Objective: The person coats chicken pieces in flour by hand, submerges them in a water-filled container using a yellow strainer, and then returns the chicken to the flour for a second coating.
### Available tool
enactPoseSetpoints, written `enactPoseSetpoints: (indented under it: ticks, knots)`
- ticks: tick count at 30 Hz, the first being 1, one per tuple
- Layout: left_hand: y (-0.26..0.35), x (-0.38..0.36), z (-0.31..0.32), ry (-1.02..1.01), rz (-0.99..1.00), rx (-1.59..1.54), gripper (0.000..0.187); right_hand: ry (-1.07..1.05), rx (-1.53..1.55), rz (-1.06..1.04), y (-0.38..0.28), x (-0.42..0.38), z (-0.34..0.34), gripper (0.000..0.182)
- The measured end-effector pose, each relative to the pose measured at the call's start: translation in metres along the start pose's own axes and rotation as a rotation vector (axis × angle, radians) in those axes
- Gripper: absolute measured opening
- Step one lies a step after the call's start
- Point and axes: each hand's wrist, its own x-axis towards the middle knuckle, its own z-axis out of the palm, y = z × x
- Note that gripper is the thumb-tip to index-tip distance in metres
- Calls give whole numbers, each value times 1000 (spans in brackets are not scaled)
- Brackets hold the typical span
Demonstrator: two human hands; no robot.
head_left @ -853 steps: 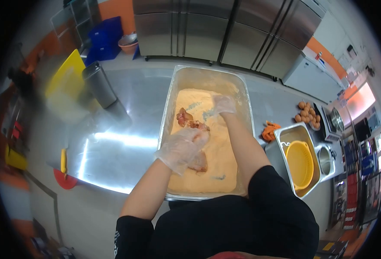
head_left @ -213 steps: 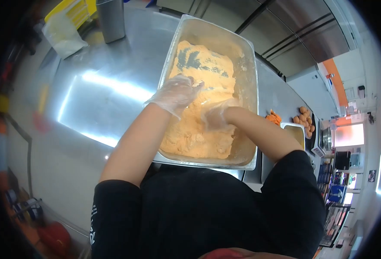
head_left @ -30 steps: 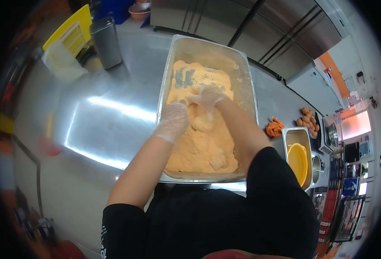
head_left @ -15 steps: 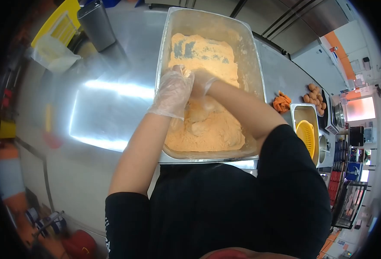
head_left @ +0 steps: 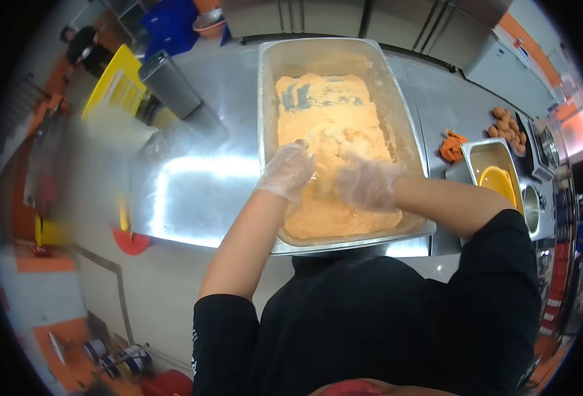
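A deep metal pan (head_left: 410,122) holds an orange-yellow flour-like powder (head_left: 337,122), with the bare bottom showing through at its far end. Over the pan's left side, my left hand (head_left: 286,171) in a clear plastic glove has its fingers curled in; what they hold, if anything, is hidden. My right hand (head_left: 369,183), gloved the same way, is low over the powder at the right and smeared by motion, so its fingers cannot be made out. Between and beyond the hands lies a coated lump (head_left: 334,142), partly buried in powder.
On the right are an orange cloth (head_left: 452,146), several eggs (head_left: 508,129) and a metal tray (head_left: 474,158) with a yellow basket (head_left: 498,181). A grey container (head_left: 169,84) and a yellow crate (head_left: 116,82) stand at the left. Another person (head_left: 83,49) is farther back.
My hands were close together over the pan's middle; now they are apart, the right hand having moved right and nearer me. The view has shifted, showing more of the room behind.
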Motion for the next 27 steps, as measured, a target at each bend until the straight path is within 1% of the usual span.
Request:
enactPoseSetpoints:
  ticks: [1,2,4,5,7,9,10,11,12,13,14,15,17,19,22,24,25,26,27]
  knots:
    - [4,0,2,-47,23,-19,45,78,-18,32,4,-10,4,38]
    - [11,-2,6,-142,26,56,49,155,-34,66,9,-21,8,39]
    - [38,-19,-1,-329,25,210,59,-93,90,181,6,-15,0,40]
    - [38,-14,9,-355,-1,240,63,-220,169,242,6,-6,-4,41]
    - [29,0,33,-402,-65,304,70,-492,425,337,26,34,-6,47]
    - [46,-14,1,-358,-189,124,66,-222,385,386,48,33,19,47]
    - [50,-19,-10,-344,-247,35,64,-94,371,414,47,27,17,47]
    - [41,-17,-2,-450,-168,212,60,-196,364,452,42,13,16,45]
    - [27,-12,11,-547,-80,383,56,-303,349,488,38,-12,-19,44]
    - [21,-9,20,-632,11,548,53,-421,384,510,35,-20,-26,40]
    - [26,-10,26,-666,108,540,49,-542,412,531,31,-28,-32,38]
    - [33,-12,34,-700,202,534,45,-670,503,540,26,-23,-16,34]
    - [50,-18,51,-765,394,527,37,-722,556,476,7,-17,11,27]
    - [58,-22,62,-826,574,516,32,-571,474,319,-20,-8,28,21]
    - [44,8,86,-691,691,690,30,-536,200,-14,-6,12,43,27]
    - [6,39,110,-397,476,585,30,-153,648,708,-3,8,41,26]
    - [14,33,88,-288,343,550,28,-77,614,788,2,0,33,26]
    - [18,26,69,-228,271,501,29,2,583,866,6,-7,24,26]
    - [22,18,50,-166,202,447,30,-54,318,657,15,-22,0,26]
